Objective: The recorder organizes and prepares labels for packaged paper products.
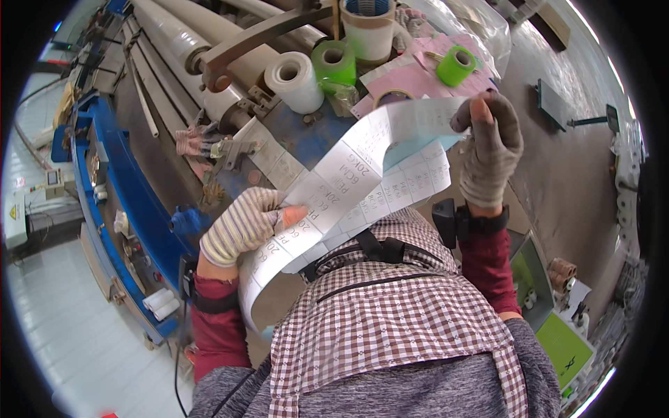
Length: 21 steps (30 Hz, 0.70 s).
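A long white strip of printed labels [343, 171] loops between my two gloved hands in front of my checked apron. My left hand [252, 221], in a striped glove with bare fingertips, pinches the strip near its lower left part, the thumb on top. Raised at the right, my right hand [492, 143] grips the strip's upper end between thumb and fingers. The strip curls down past my left wrist and folds back on itself, so a second printed layer [408, 187] lies behind the first. A pale blue backing shows inside the upper bend.
On the bench stand a white roll [294, 82], a green film roll [334, 64] and a large tape-wrapped tube [367, 35]. Another green roll [456, 66] rests on pink sheets [418, 82]. Striped gloves [196, 141] lie beside long rollers [174, 42]. A blue machine frame [115, 188] runs along the left.
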{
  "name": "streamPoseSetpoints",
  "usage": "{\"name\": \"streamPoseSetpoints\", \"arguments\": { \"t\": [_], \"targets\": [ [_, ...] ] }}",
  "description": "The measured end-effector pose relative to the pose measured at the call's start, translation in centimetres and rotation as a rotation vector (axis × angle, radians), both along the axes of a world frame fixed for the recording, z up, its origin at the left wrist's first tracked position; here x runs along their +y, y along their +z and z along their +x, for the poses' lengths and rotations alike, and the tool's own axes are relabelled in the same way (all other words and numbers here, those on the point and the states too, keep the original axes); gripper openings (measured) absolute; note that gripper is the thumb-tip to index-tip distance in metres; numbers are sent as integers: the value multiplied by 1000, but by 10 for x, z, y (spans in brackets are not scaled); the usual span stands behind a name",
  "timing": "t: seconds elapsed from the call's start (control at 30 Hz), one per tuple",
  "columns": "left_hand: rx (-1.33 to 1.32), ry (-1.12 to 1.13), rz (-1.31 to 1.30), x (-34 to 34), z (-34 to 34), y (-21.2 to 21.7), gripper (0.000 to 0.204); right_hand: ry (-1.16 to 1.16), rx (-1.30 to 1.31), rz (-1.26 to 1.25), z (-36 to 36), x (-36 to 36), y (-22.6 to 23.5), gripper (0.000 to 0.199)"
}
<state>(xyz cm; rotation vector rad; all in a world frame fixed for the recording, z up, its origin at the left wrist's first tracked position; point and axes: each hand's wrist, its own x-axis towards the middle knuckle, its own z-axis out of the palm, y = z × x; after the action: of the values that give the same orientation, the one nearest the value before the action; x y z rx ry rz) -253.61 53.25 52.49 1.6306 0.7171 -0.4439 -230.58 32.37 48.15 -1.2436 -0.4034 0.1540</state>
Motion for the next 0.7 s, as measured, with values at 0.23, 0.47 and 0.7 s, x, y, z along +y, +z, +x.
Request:
{"name": "streamPoseSetpoints", "arguments": {
  "t": [0.23, 0.47, 0.7],
  "targets": [
    [-45, -288, 13, 10, 17, 5, 31, 718, -932, -303, -19, 49, 54, 35],
    [-284, -502, 624, 29, 51, 59, 23, 1042, -623, -819, -28, 73, 62, 32],
    [-1185, 215, 949, 25, 16, 124, 21, 509, -367, -492, 9, 95, 131, 30]
  ]
}}
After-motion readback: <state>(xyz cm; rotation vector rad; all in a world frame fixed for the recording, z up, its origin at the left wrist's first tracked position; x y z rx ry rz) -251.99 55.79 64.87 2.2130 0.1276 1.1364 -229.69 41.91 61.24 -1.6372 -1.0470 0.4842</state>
